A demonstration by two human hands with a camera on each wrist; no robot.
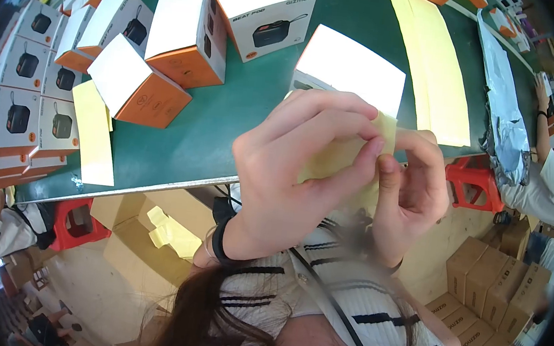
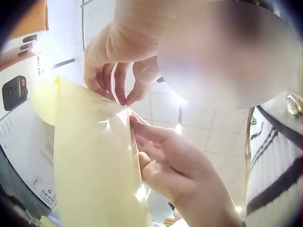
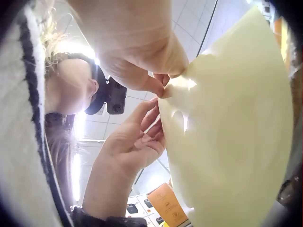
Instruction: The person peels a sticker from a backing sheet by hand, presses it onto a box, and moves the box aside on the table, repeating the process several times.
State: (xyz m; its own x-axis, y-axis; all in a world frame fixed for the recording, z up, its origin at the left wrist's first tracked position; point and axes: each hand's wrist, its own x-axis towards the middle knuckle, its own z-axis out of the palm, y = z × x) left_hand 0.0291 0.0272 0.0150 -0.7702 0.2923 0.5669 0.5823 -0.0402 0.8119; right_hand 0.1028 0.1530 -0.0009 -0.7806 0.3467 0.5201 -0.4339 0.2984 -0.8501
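Observation:
A glossy pale yellow sheet is held up between both hands, above the table's near edge. My left hand, with a black band on its wrist, pinches the sheet's edge between thumb and fingertips. Close beside it, my right hand pinches the same edge with thumb and forefinger. In the right wrist view, the sheet hangs broad and slightly curved, with bright reflections near the fingertips. A white box lies just beyond the hands, partly covered by them.
White-and-orange speaker boxes stand on the green table, stacked at left. Yellow strips lie at right and left, near a grey plastic bag. Below are an open carton, red stools and brown cartons.

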